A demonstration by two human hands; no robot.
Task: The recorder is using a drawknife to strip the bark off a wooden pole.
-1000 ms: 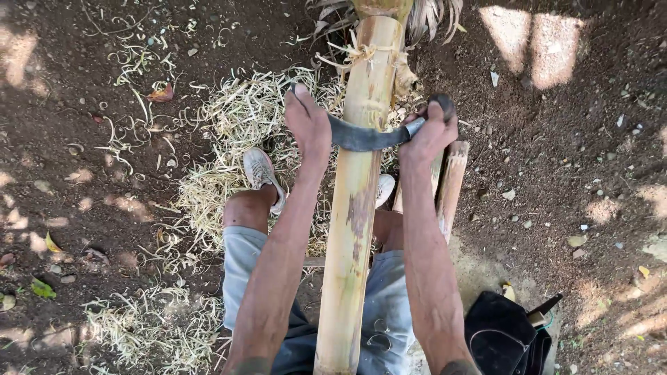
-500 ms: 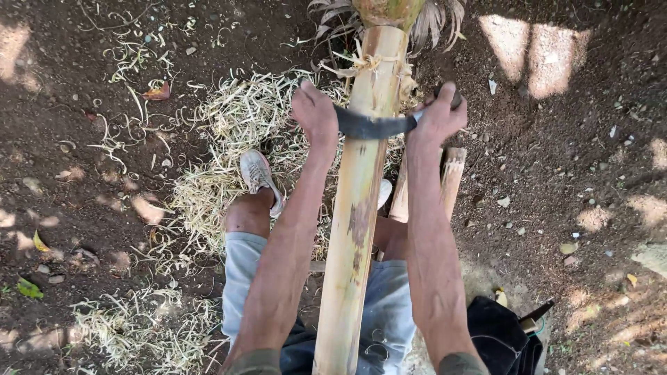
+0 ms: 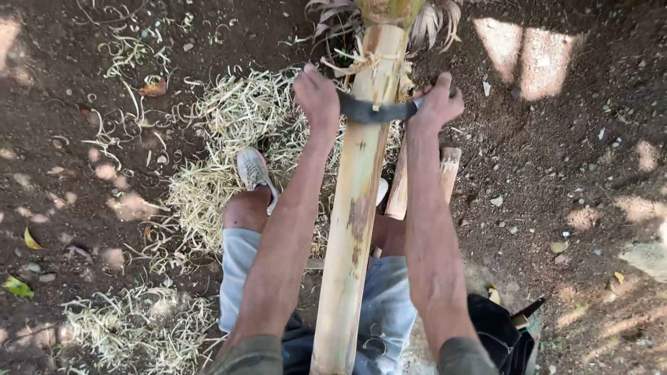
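A long pale bamboo pole (image 3: 351,208) runs from my lap away toward the top of the view, its far end frayed with fibres. Across it lies a dark curved blade (image 3: 375,111). My left hand (image 3: 317,97) is closed around the blade's left end, and my right hand (image 3: 436,104) grips its right end. Both arms are stretched out on either side of the pole. My left foot in a grey shoe (image 3: 253,170) rests on the ground left of the pole.
A heap of pale bamboo shavings (image 3: 222,139) spreads over the dark soil on the left, with more shavings (image 3: 132,326) near me. A short split wooden piece (image 3: 448,170) lies right of the pole. A dark bag (image 3: 500,333) sits at my right hip.
Both hands have pushed the blade farther away along the pole, toward its frayed far end. My arms are now more extended.
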